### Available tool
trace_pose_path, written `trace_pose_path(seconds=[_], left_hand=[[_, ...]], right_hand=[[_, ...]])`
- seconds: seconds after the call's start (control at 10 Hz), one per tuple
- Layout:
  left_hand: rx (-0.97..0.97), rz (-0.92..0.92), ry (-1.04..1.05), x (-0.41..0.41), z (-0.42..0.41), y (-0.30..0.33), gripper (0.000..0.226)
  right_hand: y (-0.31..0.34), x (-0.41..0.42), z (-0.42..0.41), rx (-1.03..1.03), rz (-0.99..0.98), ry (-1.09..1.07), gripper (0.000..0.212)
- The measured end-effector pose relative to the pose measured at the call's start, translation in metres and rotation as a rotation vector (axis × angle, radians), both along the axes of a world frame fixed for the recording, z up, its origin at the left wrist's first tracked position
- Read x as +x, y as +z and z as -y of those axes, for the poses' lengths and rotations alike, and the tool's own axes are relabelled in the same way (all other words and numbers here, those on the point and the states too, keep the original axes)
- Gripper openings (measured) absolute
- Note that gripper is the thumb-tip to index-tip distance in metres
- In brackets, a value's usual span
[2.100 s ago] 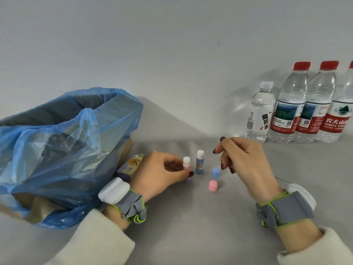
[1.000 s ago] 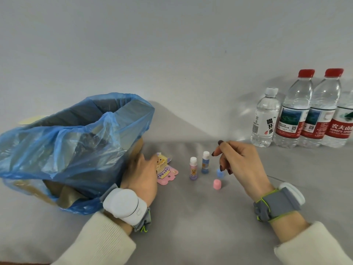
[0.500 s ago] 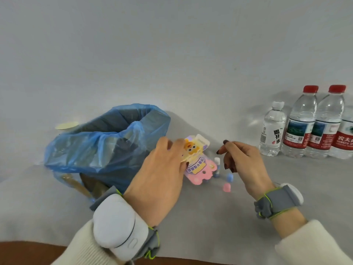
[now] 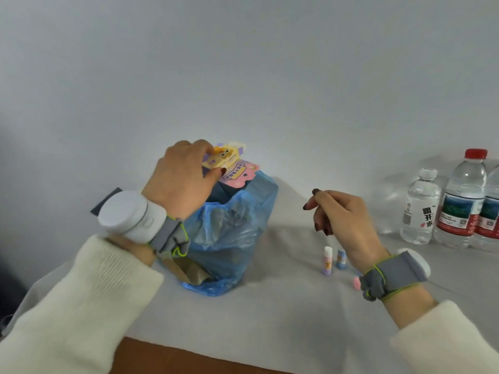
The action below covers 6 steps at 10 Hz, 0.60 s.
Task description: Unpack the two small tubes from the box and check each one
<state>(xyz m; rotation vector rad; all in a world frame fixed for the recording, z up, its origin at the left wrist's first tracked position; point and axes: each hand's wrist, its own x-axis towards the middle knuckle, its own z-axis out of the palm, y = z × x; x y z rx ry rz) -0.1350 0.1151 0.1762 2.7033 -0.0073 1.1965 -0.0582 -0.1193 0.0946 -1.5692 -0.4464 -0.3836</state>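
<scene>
The left hand [image 4: 183, 179] was raised over the open mouth of the blue bag [image 4: 232, 233], its thumb and fingers pinching the small box [image 4: 229, 163]. The box was a flattened piece of yellow, pink and purple card with a cartoon animal printed on it, and its pink end hung just above the rim of the bag. The bag lined a brown container whose edge showed at the bottom, and it stood on the grey cloth [image 4: 270, 314] that covered the table.

To the right of the bag, the two tubes stood upright on the cloth, just beside each other. The pink tube [image 4: 327, 260] was the nearer to the bag and had a white top. The blue tube [image 4: 341, 259] stood on its far side and was partly hidden by the right wrist. A pink cap [image 4: 356, 282] lay on the cloth a little further from the bag, half covered by the grey wrist strap [image 4: 388, 276].

The right hand [image 4: 343, 217] hung above the tubes, well apart from the bag, with its fingers loosely curled and nothing in them.

Further to the right of the bag, by the wall, stood several water bottles: one with a white cap [image 4: 420, 209] and two with red labels [image 4: 463, 201].
</scene>
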Motion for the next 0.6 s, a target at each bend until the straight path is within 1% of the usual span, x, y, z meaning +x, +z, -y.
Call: trace_pose_path(seconds=[0.2, 0.3, 0.4, 0.5, 0.6], left_hand=[[-0.036, -0.191, 0.115, 0.037, -0.024, -0.001, 0.037], [-0.049, -0.222, 0.126, 0.052, -0.028, -0.005, 0.038], [-0.071, -0.223, 0.106, 0.063, -0.030, -0.010, 0.043], [-0.054, -0.185, 0.077, 0.066, -0.032, -0.017, 0.049], [-0.074, -0.114, 0.029, 0.065, -0.032, -0.020, 0.048]], right_hand=[[0.013, 0.003, -0.029, -0.010, 0.020, 0.043, 0.038], [0.011, 0.006, -0.035, -0.028, 0.025, 0.038, 0.040], [0.011, 0.007, -0.035, -0.035, 0.029, 0.034, 0.040], [0.009, 0.010, -0.033, -0.043, 0.031, 0.035, 0.040], [0.008, 0.009, -0.030, -0.051, 0.026, 0.027, 0.038]])
